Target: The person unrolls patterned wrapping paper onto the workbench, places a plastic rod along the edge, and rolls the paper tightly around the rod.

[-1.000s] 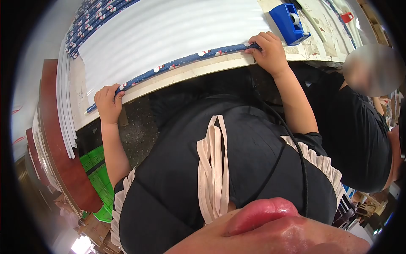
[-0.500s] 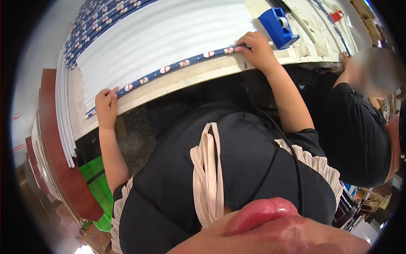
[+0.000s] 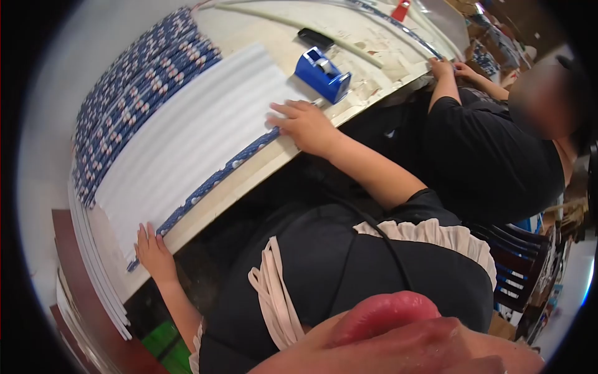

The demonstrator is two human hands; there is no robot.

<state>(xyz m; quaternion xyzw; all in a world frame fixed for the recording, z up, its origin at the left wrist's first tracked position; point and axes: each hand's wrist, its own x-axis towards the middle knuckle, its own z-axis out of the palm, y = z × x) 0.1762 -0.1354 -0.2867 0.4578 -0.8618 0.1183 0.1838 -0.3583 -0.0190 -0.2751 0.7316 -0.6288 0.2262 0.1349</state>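
A blue roll of wrapping paper [image 3: 215, 177] with a snowman print lies along the near edge of the table. Its loose white sheet [image 3: 187, 131] spreads flat behind it. My left hand [image 3: 154, 254] rests over the roll's left end, fingers stretched out. Over the right end lies my right hand [image 3: 305, 128], its fingers apart and reaching onto the white sheet. The palms hide parts of the roll. Close beyond my right hand stands a blue tape dispenser [image 3: 322, 76].
Many finished snowman rolls [image 3: 146, 103] are stacked at the back left. A black object [image 3: 316, 38], pale rods [image 3: 355, 51] and a red piece [image 3: 400, 9] lie at the back. A co-worker's hands [image 3: 443, 67] touch another blue strip [image 3: 408, 36] on the right.
My view has turned, showing more of the stack and the co-worker. My fingers have gone from pinching the roll's ends to lying stretched out over it.
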